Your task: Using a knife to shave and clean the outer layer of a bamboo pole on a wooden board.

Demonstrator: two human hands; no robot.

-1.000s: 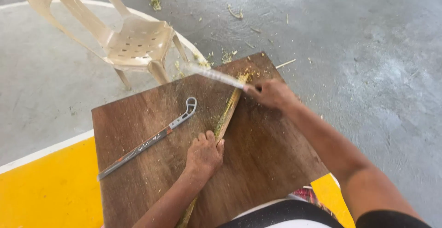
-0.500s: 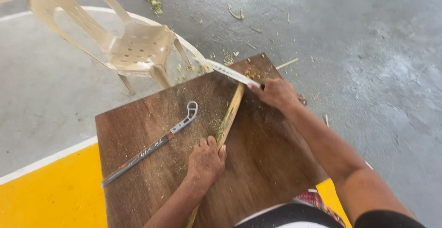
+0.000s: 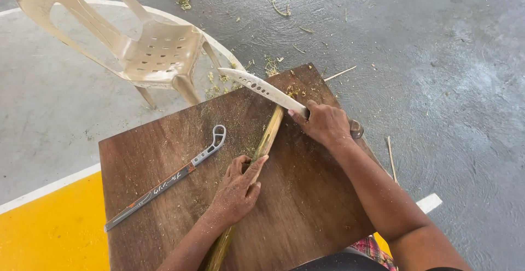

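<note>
Right hand (image 3: 326, 124) at frame centre-right, clamped on handle of perforated knife (image 3: 262, 88); blade points toward upper left, tip past far edge of brown wooden bench (image 3: 306, 194). Left hand (image 3: 236, 190) at lower centre, fingers curled, pressing down on green-yellow stalk (image 3: 269, 137) lying lengthwise on bench. Blade base meets stalk's far end. Second long flat tool with loop end (image 3: 169, 177) lies on bench, left of stalk, apart from both hands. Beige plastic chair (image 3: 147, 47) upper left, on grey floor (image 3: 437, 41) strewn with green shavings.
</note>
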